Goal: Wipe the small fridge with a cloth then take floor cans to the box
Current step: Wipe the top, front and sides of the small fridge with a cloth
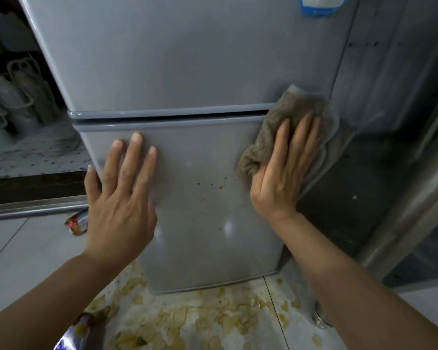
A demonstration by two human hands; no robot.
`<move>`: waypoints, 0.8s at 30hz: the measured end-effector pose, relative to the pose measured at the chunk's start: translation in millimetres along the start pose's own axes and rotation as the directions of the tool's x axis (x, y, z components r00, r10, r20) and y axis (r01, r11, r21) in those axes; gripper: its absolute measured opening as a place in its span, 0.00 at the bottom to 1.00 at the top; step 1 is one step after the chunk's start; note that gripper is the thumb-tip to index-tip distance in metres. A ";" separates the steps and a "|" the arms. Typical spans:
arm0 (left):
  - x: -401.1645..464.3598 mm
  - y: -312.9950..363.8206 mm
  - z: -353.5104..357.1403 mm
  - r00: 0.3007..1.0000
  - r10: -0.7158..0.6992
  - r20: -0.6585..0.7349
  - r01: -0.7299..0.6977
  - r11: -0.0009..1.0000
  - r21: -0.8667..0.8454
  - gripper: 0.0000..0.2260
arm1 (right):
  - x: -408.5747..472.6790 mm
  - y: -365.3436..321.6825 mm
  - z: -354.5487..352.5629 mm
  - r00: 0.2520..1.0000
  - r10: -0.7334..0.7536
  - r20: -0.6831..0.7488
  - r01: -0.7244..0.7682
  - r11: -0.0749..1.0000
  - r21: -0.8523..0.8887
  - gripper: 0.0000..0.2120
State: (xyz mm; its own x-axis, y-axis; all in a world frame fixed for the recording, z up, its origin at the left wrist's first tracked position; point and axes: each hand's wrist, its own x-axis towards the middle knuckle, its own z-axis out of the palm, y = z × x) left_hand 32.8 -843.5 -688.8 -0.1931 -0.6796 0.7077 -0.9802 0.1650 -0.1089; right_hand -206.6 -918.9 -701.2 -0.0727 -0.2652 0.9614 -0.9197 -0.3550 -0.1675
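The small grey fridge (187,72) is seen front-on w/ both doors closed; the left hand (122,198) is laid flat on the lower door's left part, fingers straight & spread, nothing held. A brown cloth (296,114) is pressed by the right hand (283,173) against the fridge's right edge, across the gap betw. upper & lower door, fingers extended over it, thumb hidden so any grip can't be told. Brown specks (210,184) are seen on the lower door betw. the hands; yellowish chip-like bits (200,317) are strewn on the tiled floor (23,248) at the fridge's foot, a crumpled can or wrapper (77,222) is left by the left wrist, and another shiny packet (79,329) is seen under the left forearm.
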 end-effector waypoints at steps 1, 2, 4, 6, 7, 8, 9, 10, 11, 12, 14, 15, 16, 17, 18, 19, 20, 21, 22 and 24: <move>-0.2 0.1 2.0 1.000 0.001 -0.014 -0.001 1.000 0.002 0.40 | -20.0 -2.3 2.9 0.998 -0.043 0.042 0.043 0.999 0.000 0.26; -0.5 0.5 2.9 1.000 -0.001 -0.023 0.001 1.000 0.007 0.39 | -45.5 -4.4 4.1 0.986 -0.115 0.120 0.117 0.993 -0.004 0.25; -1.5 0.2 2.9 0.999 0.006 -0.038 -0.005 1.000 0.014 0.39 | -98.5 -7.2 2.0 0.904 -0.289 0.315 0.314 0.949 -0.028 0.30; -0.9 -2.3 2.6 0.999 0.023 -0.045 -0.021 0.999 0.031 0.42 | -129.7 -8.9 -3.1 0.836 -0.354 0.419 0.412 0.909 -0.055 0.35; -0.5 -4.5 2.2 0.999 0.039 -0.038 -0.037 0.998 0.048 0.44 | -131.7 -11.5 -4.4 0.835 -0.355 0.420 0.410 0.911 -0.045 0.33; -1.3 -7.3 1.6 0.998 0.058 -0.031 -0.056 0.996 0.064 0.45 | -124.0 -16.2 -4.8 0.842 -0.358 0.404 0.398 0.917 -0.015 0.31; -3.3 -10.8 1.1 0.997 0.072 -0.030 -0.069 0.995 0.076 0.46 | -106.1 -22.8 -4.0 0.851 -0.369 0.374 0.388 0.921 0.028 0.30; -6.4 -14.9 0.7 0.997 0.069 -0.029 -0.067 0.994 0.082 0.46 | -80.7 -30.4 -1.5 0.869 -0.381 0.315 0.378 0.923 0.071 0.30; -10.7 -19.3 0.3 0.999 0.046 -0.021 -0.044 0.996 0.083 0.47 | -51.8 -37.8 3.3 0.893 -0.382 0.239 0.371 0.924 0.090 0.31; -15.3 -23.8 0.4 1.000 0.012 -0.009 -0.011 0.997 0.077 0.47 | -24.4 -43.9 9.6 0.910 -0.376 0.172 0.366 0.927 0.086 0.31; -23.9 -31.8 1.2 0.999 -0.030 0.023 0.029 0.997 0.071 0.48 | 7.6 -55.0 18.3 0.937 -0.341 0.079 0.340 0.940 0.032 0.31; -27.2 -34.8 1.8 0.999 -0.029 0.035 0.027 0.997 0.068 0.49 | 7.8 -59.6 20.7 0.942 -0.331 0.061 0.332 0.943 0.000 0.29; -29.2 -36.1 2.4 0.999 -0.023 0.039 0.021 0.998 0.062 0.49 | -2.1 -61.2 22.5 0.936 -0.347 0.061 0.349 0.937 -0.029 0.29; -29.6 -36.0 3.0 0.999 -0.022 0.037 0.020 0.998 0.051 0.49 | -18.0 -61.0 23.4 0.916 -0.390 0.096 0.396 0.917 -0.048 0.28; -29.5 -34.6 3.3 0.999 -0.028 0.039 0.026 0.999 0.035 0.49 | -38.3 -58.4 22.6 0.872 -0.462 0.163 0.476 0.878 -0.058 0.28; -29.5 -32.7 2.8 0.998 -0.038 0.046 0.037 0.999 0.017 0.48 | -57.7 -54.3 21.5 0.804 -0.537 0.254 0.562 0.827 -0.031 0.29; -29.7 -31.0 1.4 0.997 -0.048 0.056 0.048 0.999 -0.001 0.48 | -72.9 -51.3 20.4 0.727 -0.593 0.345 0.625 0.780 0.024 0.29; -30.4 -29.8 -0.2 0.996 -0.052 0.067 0.053 0.998 -0.014 0.47 | -84.2 -49.1 18.7 0.660 -0.617 0.428 0.645 0.758 0.097 0.29; -31.5 -29.2 -1.3 0.996 -0.049 0.080 0.051 0.998 -0.021 0.47 | -90.8 -47.6 16.5 0.606 -0.634 0.481 0.668 0.733 0.126 0.28; -37.2 -30.4 -4.1 0.992 -0.041 0.116 0.045 0.999 -0.031 0.46 | -90.2 -51.5 8.5 0.581 -0.652 0.487 0.712 0.697 0.085 0.27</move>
State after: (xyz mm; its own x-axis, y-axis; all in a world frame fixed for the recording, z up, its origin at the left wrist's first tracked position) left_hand 70.0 -820.3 -708.9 -0.1565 -0.7639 0.6261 -0.9861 0.1565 -0.0555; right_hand -149.4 -884.4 -781.2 0.7455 -0.3588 0.5616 -0.6603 -0.5123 0.5492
